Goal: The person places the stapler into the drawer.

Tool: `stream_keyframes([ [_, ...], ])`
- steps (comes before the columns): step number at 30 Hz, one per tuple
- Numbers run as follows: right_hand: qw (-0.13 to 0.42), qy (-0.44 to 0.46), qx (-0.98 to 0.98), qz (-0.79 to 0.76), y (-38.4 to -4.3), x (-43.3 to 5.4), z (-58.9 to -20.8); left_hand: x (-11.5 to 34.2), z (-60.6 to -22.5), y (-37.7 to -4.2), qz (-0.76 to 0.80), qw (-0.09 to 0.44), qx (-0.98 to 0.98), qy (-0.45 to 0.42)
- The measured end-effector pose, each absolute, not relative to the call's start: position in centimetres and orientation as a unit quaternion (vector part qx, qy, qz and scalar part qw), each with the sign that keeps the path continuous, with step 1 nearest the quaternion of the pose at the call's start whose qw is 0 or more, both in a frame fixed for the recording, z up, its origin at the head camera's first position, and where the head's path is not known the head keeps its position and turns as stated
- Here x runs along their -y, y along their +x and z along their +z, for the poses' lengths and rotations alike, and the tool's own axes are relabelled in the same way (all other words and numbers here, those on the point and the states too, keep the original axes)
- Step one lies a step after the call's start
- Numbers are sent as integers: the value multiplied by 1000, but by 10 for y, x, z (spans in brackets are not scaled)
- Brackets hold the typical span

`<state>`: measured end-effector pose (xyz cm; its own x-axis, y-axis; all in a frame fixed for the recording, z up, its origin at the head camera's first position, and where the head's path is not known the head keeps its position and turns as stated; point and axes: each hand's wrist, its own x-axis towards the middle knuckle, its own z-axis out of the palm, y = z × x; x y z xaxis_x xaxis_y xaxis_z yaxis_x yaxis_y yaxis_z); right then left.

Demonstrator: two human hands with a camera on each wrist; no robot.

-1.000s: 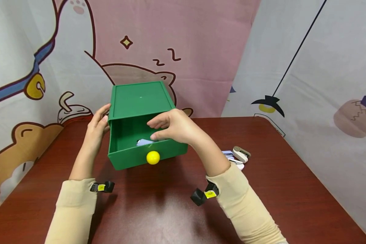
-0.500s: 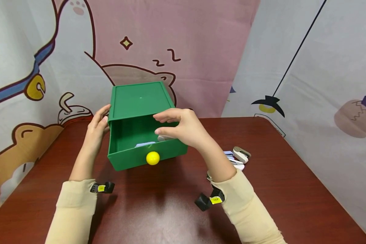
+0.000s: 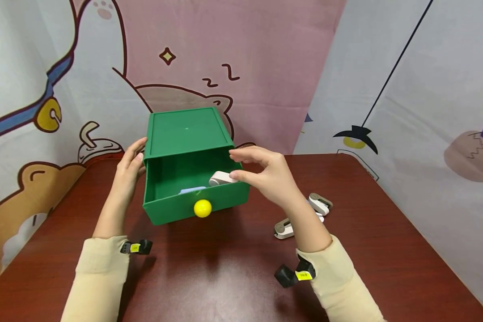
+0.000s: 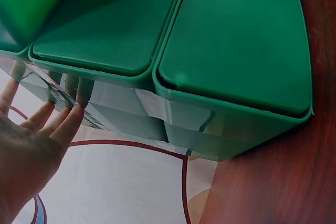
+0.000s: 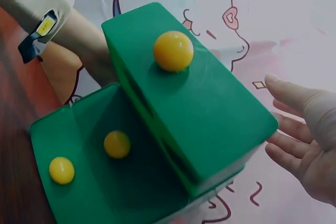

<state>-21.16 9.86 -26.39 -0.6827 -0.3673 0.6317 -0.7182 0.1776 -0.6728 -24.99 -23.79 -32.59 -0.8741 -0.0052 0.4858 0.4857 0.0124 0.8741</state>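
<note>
The green drawer cabinet [image 3: 187,132] has its top drawer [image 3: 225,198] pulled out, with a yellow knob on the front. Inside lie a white stapler [image 3: 220,178] and a lavender item [image 3: 192,190], mostly hidden by the drawer front. My left hand [image 3: 129,167] rests its extended fingers against the cabinet's left side; the left wrist view shows its fingertips [image 4: 76,113] on that wall. My right hand [image 3: 267,175] hovers at the drawer's right edge, fingers straight and thumb apart, its thumb tip overlapping the stapler's end in the head view. The right wrist view shows nothing in that palm.
Several staplers lie on the dark red table [image 3: 209,286] to the right, including a beige-and-white one [image 3: 320,204] and another [image 3: 284,228] by my right forearm. Below the pulled-out drawer, two closed drawers show yellow knobs [image 5: 116,144]. A cartoon-printed curtain [image 3: 265,67] hangs behind.
My right hand has drawn back to the right from over the drawer, leaving the white stapler lying in it. My left hand stays in place. Another stapler on the table has come into sight.
</note>
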Motion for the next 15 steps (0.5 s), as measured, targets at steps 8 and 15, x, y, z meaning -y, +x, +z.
stream_keyframes([
  [8, 189, 355, 743, 534, -212, -122, -279, 238, -327, -251, -684, 181, 684, -176],
  [15, 174, 327, 772, 516, -212, -141, -292, 238, -327, -251, -684, 184, 684, -177],
])
